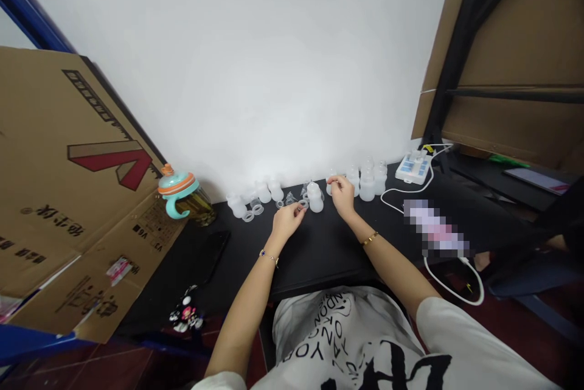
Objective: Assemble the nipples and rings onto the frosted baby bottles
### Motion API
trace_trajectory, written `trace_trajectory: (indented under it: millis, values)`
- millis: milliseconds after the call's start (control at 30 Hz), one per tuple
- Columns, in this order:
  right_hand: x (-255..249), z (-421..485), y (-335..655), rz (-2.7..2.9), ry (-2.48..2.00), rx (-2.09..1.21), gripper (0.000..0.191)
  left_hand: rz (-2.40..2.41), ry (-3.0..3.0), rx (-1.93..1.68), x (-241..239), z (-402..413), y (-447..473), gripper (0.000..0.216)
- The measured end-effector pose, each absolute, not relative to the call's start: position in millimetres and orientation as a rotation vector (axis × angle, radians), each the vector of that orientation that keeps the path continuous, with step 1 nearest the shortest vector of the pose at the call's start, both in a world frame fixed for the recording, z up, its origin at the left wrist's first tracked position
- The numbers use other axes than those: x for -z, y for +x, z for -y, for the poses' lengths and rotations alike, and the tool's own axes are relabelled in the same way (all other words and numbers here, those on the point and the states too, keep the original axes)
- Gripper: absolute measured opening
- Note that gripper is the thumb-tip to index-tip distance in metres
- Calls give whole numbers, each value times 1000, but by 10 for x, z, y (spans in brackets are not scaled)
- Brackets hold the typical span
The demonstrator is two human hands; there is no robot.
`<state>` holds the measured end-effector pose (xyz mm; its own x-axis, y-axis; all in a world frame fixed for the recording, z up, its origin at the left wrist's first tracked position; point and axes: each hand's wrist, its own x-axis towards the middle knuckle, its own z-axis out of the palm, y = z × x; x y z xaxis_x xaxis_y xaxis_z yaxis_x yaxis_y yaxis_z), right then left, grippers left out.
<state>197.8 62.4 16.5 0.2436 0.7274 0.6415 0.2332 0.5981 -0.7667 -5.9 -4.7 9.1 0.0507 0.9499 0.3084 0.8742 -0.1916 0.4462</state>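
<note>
My left hand [288,221] is closed in a pinch at a clear plastic ring [303,203]. Just right of it a small white baby bottle [314,201] stands upright with a teat on top. My right hand [343,196] has its fingers curled together beside another small bottle [329,188], partly hidden by the hand; what the fingertips hold, if anything, is too small to tell. Loose clear rings [248,216] and clear teats [291,198] lie left of my left hand. White bottle bodies [237,205] stand behind them.
Several teat-topped bottles [367,186] stand right of my right hand by the wall. A water jug [180,195], a dark phone [214,253] and a cardboard box [41,153] are left. A power strip [413,167], white cable [427,180] and blurred device [435,229] lie right.
</note>
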Motion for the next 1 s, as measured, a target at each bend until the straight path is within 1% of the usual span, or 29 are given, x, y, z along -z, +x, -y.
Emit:
trace_trajectory:
  millis: [67,167,267,467,600,700,933,1000]
  values:
    - [-102,-697,1963,1368,-1012,-483,22,-1896,2172,-831,-85,45,-62,20]
    - [-18,-773,1933,1434,-1169,-559,24,-1874,2183,-846,-72,40,-67,21]
    - [32,-816,1913,1489,-1235,-636,28,-1868,2188,-847,-64,36,-67,22]
    - [25,-826,1858,1396,-1257,-1013,28,-1856,2162,-877,-33,0,-83,21]
    - [2,-796,1810,1333,-1261,-1214,20,-1870,2076,-976,8,-38,-101,35]
    - [8,-762,1777,1330,-1239,-1348,18,-1876,2022,-1028,24,-48,-100,47]
    - [38,-709,1704,1485,-1239,-1464,18,-1860,2075,-1039,18,-38,-85,42]
    - [44,-707,1704,1526,-1248,-1430,18,-1867,2050,-1044,16,-41,-83,41]
